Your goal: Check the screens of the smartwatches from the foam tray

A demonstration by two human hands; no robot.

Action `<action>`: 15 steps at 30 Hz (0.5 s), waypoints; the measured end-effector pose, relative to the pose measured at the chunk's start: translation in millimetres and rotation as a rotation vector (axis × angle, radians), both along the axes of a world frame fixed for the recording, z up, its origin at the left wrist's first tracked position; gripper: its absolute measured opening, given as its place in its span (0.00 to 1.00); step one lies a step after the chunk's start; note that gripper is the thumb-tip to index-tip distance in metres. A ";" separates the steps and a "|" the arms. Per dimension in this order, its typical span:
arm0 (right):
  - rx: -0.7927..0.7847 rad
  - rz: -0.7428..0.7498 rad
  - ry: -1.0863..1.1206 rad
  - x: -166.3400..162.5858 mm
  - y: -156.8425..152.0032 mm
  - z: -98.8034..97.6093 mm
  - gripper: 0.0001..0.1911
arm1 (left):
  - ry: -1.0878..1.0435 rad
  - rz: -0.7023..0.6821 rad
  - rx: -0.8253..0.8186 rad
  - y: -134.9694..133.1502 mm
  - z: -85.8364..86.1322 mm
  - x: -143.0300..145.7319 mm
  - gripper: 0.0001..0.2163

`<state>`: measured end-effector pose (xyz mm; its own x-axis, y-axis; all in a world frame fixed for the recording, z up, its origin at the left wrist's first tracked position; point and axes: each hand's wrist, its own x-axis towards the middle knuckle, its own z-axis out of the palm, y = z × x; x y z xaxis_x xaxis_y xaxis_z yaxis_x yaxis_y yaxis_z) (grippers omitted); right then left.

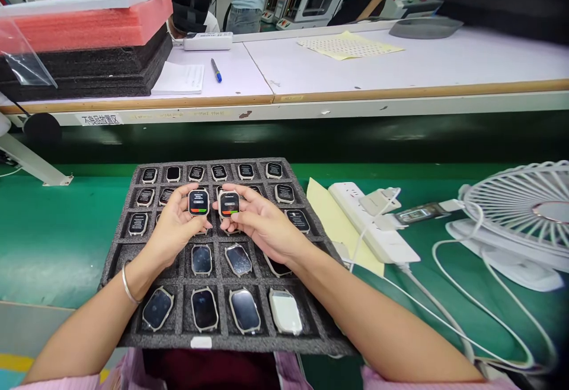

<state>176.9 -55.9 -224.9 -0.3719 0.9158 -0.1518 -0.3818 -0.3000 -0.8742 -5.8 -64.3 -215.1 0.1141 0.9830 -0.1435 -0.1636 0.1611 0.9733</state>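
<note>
My left hand [175,224] grips a smartwatch case [198,201] whose lit screen shows text and a red and green bar. In my right hand [258,218] is a second smartwatch case [229,204] with a similar lit screen, my thumb on its lower part. Both are held side by side, just above a dark grey foam tray [213,342]. Strapless watch cases sit in its compartments: the far rows show lit text, while a near one [202,309] has a dark screen. One near case [285,312] looks whitish. My hands and forearms hide some compartments.
Right of the tray lie a yellow sheet [324,200], a white power strip [368,218] with plugs and cables, and a white fan [524,212]. A raised shelf [284,76] behind holds foam stacks [89,40], a pen [216,71] and papers. Other people are beyond it.
</note>
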 end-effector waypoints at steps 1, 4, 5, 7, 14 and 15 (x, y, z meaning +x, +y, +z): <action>-0.003 -0.004 0.000 0.0 -0.1 0.4 0.27 | -0.001 -0.003 -0.002 -0.3 0.0 0.1 0.29; 0.008 -0.020 0.005 0.0 -0.2 1.1 0.28 | -0.014 -0.011 -0.009 -1.1 -0.6 0.5 0.29; 0.016 -0.025 0.007 0.0 -0.2 1.2 0.28 | -0.018 -0.015 -0.009 -1.4 -1.0 0.5 0.29; 0.028 -0.034 0.012 0.2 -0.2 1.3 0.28 | -0.022 -0.023 -0.004 -1.9 -1.3 0.5 0.29; -0.001 -0.017 0.024 1.6 -0.6 1.4 0.28 | -0.004 -0.010 0.047 -2.9 -0.8 1.1 0.28; 0.000 -0.014 0.024 1.7 -0.6 1.4 0.28 | -0.008 -0.007 0.049 -2.9 -1.2 1.1 0.28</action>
<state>178.6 -56.5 -223.5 -0.3629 0.9209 -0.1424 -0.4072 -0.2941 -0.8647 -4.7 -67.3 -216.3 0.1224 0.9880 -0.0940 -0.1701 0.1141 0.9788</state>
